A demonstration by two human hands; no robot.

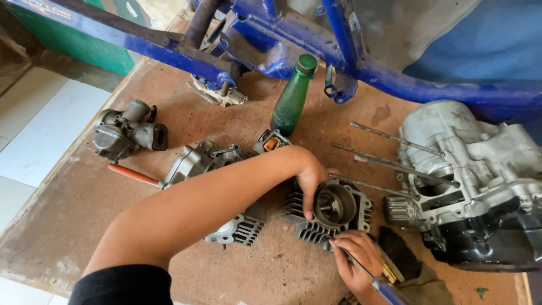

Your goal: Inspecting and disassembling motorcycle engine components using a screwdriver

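- Head view: the finned cylinder (328, 212) lay near the middle of the brown board (73, 209), toward its near edge, bore facing up.
- The left hand (310, 178) closed over the cylinder's far rim, thumb pressed on its left side.
- The right hand (354, 261) gripped a thin blue-handled tool (377, 280) just at the cylinder's near edge.
- The board was stained and scuffed; pale floor tiles (34, 130) showed past its left edge, and a blue frame (361, 62) crossed the far edge.
- Counted: one green bottle (292, 97), one carburettor (127, 131), one cylinder head (217, 186), one engine case (480, 181) with three long studs (389, 164).
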